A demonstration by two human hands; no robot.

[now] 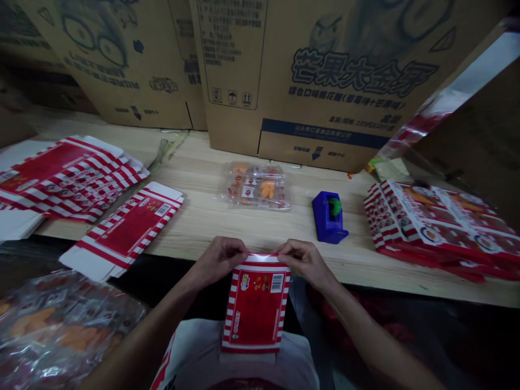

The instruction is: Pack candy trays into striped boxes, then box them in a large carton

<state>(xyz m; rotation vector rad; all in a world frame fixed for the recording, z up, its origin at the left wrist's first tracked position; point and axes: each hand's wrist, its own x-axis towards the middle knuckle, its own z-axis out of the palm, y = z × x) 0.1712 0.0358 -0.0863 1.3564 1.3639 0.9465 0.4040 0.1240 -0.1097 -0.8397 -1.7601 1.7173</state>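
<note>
A red-and-white striped carton (255,310) stands upright against my body, below the table's front edge. My left hand (219,260) pinches its top left corner, fingers closed on the flap. My right hand (305,261) pinches the top right corner in the same way. A clear plastic tray of orange snacks (257,186) lies on the wooden table (211,216) just beyond my hands. A blue tape dispenser (328,216) with a green roll sits to the right of that tray.
Flat striped carton blanks (125,227) lie at the left, with a bigger pile (69,179) behind. Finished cartons (439,230) are stacked at the right. Large brown cardboard boxes (325,81) wall the back. Wrapped snack trays (60,325) sit at lower left.
</note>
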